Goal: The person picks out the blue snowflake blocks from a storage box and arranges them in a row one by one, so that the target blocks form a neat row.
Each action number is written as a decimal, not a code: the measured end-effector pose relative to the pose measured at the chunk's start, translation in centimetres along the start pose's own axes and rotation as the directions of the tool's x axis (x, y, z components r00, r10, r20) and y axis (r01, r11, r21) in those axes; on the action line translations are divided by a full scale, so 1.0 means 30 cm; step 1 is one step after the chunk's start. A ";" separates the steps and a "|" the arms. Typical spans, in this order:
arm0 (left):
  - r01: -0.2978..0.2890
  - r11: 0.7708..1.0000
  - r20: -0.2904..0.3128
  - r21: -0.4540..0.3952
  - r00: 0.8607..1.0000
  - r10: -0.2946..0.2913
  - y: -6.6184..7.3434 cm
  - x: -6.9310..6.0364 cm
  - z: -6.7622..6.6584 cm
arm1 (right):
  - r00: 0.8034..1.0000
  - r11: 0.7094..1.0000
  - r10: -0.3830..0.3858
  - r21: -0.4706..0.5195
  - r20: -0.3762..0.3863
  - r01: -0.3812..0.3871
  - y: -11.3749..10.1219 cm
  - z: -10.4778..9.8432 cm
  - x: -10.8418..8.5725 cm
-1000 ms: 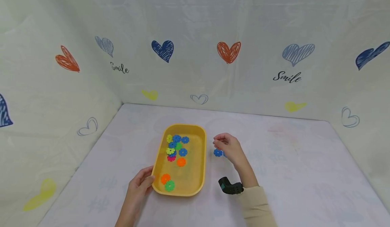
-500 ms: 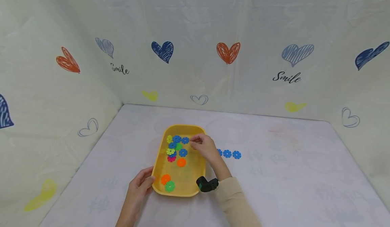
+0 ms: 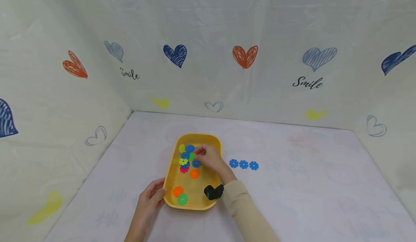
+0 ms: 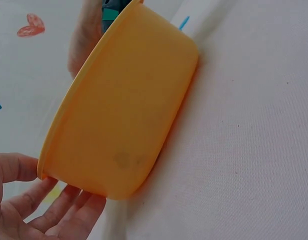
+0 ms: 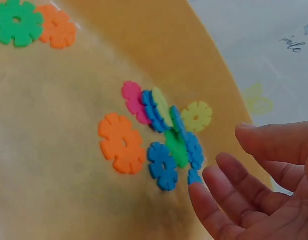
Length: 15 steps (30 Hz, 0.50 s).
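Observation:
A yellow tray (image 3: 195,193) holds several flower-shaped plastic discs in blue, green, yellow, orange and pink. My left hand (image 3: 149,198) grips its near-left edge, the thumb at the rim and the fingers against the outer wall, as the left wrist view shows. Over the tray's far half is my right hand (image 3: 211,157), its thumb and fingers apart and nothing between them in the right wrist view. Closest to its fingertips there are a blue disc (image 5: 163,166) and a heap of mixed discs, partly covered by the hand in the head view.
Three blue discs (image 3: 243,164) lie in a row on the white tabletop (image 3: 308,191), right of the tray. An orange disc (image 3: 178,191) and a green disc (image 3: 182,199) lie at the tray's near end. A heart-printed curtain (image 3: 208,79) stands behind the table.
My right hand has moved left from above the row of blue discs to over the tray, uncovering all three. My left hand has kept its grip on the tray.

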<state>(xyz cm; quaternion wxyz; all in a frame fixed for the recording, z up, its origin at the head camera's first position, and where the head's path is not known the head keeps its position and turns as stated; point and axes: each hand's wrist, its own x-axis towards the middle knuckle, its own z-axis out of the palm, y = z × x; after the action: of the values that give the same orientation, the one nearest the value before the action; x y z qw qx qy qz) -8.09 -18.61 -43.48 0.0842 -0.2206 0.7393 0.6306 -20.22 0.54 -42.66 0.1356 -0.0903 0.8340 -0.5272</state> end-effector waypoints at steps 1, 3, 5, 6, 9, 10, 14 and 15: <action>-0.002 1.000 0.000 0.001 1.000 0.002 0.000 0.000 0.000 | 1.000 1.000 -0.002 -0.007 0.007 0.002 0.003 0.003 0.003; -0.007 1.000 0.002 -0.002 1.000 0.007 0.000 0.000 0.000 | 1.000 1.000 -0.003 -0.028 0.016 0.003 0.008 0.010 0.011; -0.009 1.000 0.001 -0.007 1.000 0.009 0.001 -0.001 0.000 | 1.000 0.998 -0.007 -0.056 0.024 0.008 0.015 0.020 0.021; -0.003 1.000 -0.002 -0.009 1.000 0.003 0.001 -0.002 0.000 | 1.000 0.997 -0.011 -0.073 0.029 0.013 0.019 0.024 0.026; -0.009 1.000 -0.002 -0.017 1.000 0.009 0.000 -0.002 -0.001 | 0.999 0.992 0.007 -0.130 0.043 -0.002 0.029 0.040 0.039; -0.014 1.000 -0.001 -0.020 1.000 0.014 -0.001 -0.002 -0.002 | 0.999 0.988 0.016 -0.157 0.047 -0.008 0.033 0.045 0.042; -0.022 0.999 0.002 -0.023 1.000 0.022 -0.004 0.001 -0.003 | 0.997 0.970 0.063 -0.237 0.051 -0.049 0.037 0.059 0.046; -0.021 1.000 0.001 -0.023 1.000 0.021 -0.004 0.001 -0.004 | 0.996 0.965 0.072 -0.257 0.050 -0.056 0.035 0.062 0.046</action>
<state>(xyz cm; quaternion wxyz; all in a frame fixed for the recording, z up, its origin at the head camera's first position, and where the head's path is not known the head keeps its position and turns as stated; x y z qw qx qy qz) -8.06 -18.74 -43.58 0.0755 -0.2136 0.7343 0.6400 -20.95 -1.01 -44.55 0.1645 -0.0956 0.8929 -0.4080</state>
